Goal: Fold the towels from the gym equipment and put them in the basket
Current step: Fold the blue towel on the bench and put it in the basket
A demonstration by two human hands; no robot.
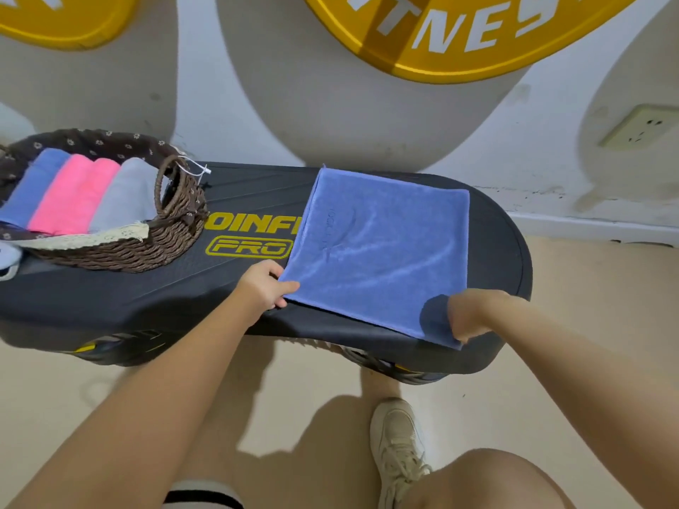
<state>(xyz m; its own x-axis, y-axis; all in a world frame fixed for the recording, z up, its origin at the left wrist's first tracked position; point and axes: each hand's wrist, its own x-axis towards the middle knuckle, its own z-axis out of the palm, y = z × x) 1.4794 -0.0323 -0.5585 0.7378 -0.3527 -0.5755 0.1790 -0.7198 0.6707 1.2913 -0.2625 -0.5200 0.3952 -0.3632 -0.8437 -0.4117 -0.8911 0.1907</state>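
A blue towel lies spread flat on the right half of the black step platform. My left hand pinches the towel's near left corner. The near right corner is pinched by my right hand. A brown wicker basket stands on the platform's left end. Inside it lie folded towels side by side: a blue one, a pink one and a grey one.
The platform stands against a white wall with yellow signs and a power socket. The floor is beige. My shoe and knee are below the platform's near edge. A white shoe shows at the far left.
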